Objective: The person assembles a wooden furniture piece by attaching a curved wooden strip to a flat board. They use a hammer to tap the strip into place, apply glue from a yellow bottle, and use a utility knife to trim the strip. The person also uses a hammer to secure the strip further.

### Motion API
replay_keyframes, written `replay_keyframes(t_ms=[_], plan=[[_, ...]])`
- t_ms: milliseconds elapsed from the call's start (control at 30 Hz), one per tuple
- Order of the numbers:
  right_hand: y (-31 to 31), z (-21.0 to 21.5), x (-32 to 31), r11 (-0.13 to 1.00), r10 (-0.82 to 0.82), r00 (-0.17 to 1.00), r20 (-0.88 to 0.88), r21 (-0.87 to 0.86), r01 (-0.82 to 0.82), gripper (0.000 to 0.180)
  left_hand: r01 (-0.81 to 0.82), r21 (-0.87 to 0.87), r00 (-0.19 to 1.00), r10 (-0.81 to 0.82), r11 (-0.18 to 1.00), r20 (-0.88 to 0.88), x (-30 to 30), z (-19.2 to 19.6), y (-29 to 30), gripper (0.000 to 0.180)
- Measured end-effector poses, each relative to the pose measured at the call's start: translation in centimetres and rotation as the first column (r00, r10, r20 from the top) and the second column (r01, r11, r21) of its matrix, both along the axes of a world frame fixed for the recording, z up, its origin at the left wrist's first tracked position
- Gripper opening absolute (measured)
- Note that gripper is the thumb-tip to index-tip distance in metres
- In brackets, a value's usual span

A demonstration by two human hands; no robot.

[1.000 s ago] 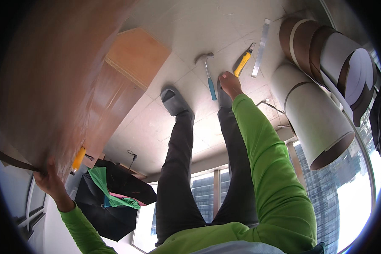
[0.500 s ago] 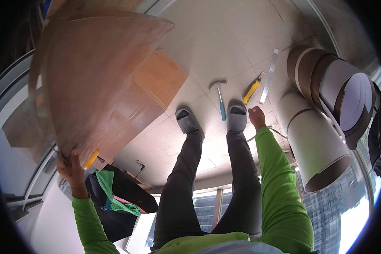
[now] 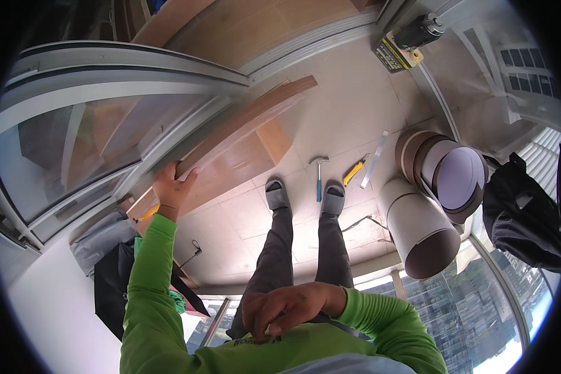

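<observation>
The brown panel runs diagonally from left of centre to upper centre of frame, seen nearly edge-on, just R of the glazed frame at upper left. Our left grip is closed over its lower-left end: thumb on the R side, fingers over the top edge, tips hidden. Our right grip, lower centre, is half-curled in front of our shirt; palm's out of view, so we can't tell if it has anything.

Handling: panel's long & thin w/ a wood look, so prob. stiff, poss. w/ some whip when held at one end. Prob. mod. heavy, w/ most wt. well past our left grip, so one-handed it likely twists or tips. Face looks smooth, poss. slippery; corners may chip if knocked vs. the floor. Best hold, we'd say: both long edges nr. mid-length, full thumb wrap, no end pinch.

Nearby: flat board lies lower R of the panel, yellow-handled tool just below our left grip. Hammer, yellow cutter & metal strip lie R of centre, apart from the panel.
</observation>
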State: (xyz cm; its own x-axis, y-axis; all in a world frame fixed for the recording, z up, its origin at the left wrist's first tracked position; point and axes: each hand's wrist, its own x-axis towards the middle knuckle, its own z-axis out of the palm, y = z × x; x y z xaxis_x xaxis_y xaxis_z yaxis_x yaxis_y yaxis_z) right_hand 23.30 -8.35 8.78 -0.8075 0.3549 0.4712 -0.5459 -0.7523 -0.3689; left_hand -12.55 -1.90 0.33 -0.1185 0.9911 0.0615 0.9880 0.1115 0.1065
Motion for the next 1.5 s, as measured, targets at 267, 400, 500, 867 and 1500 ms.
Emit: replay_keyframes(t_ms=[267, 400, 500, 867, 1500], plan=[[2.5, 14.1, -2.4, 0.971, -0.224, 0.935, -0.276, 0.019, 0.238, 0.035, -0.028, -0.037, 0.999, 0.027, 0.999, -0.034, 0.4, 0.0, -0.4, 0.05], [1.7, 13.6, -3.4, 0.921, 0.076, 0.911, -0.404, 0.379, 0.091, 0.032, -0.013, -0.056, 0.998, 0.01, 0.998, -0.06, -0.7, -0.6, -0.7, 0.053], [3.6, 16.3, -2.6, 0.902, 0.123, 0.953, -0.276, 0.432, 0.009, 0.033, -0.028, -0.057, 0.997, 0.024, 0.998, -0.074, -0.8, 0.2, -0.3, 0.053], [6.9, 26.2, -7.6, 0.879, 0.054, 0.997, -0.056, 0.476, -0.021, 0.03, 0.006, -0.085, 0.996, 0.002, 0.996, 0.091, -0.5, 1.1, -0.7, 0.052], [-7.7, 7.6, 22.1, 0.999, -0.013, -0.698, 0.716, 0.034, 0.017, 0.038, -0.101, -0.121, 0.963, 0.127, 0.987, 0.236, -0.3, -0.2, -2.8, 0.039]])
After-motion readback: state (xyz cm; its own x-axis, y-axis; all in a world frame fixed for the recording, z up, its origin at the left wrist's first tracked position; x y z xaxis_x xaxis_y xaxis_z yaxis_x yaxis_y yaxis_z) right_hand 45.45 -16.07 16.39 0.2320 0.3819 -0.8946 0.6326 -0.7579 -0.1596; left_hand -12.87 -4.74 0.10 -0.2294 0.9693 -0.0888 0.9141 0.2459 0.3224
